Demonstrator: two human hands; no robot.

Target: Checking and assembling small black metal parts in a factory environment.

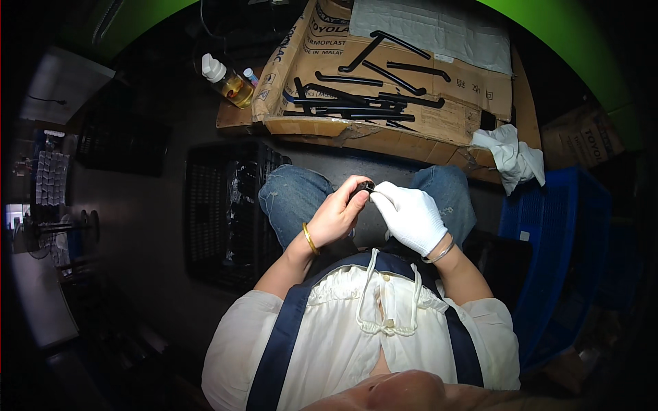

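My left hand (337,211) is bare, with a gold bangle at the wrist. Its fingers are closed round a small black part (364,188), of which only the end shows. Close against it, my right hand (411,218) wears a white knit glove and has thumb and forefinger pinched together. What lies in that pinch, if anything, is too small to make out. Both hands meet above my lap, between my knees. Ahead of them, several bent black rods (349,80) lie loosely in an open cardboard box (466,113), some of them crossing.
A pump bottle of yellowish liquid (236,90) stands left of the box. A crumpled white cloth (513,152) hangs over its right front corner. Black crate (205,205) stands on the floor at my left, blue crate (541,246) at my right. The box's front edge is torn.
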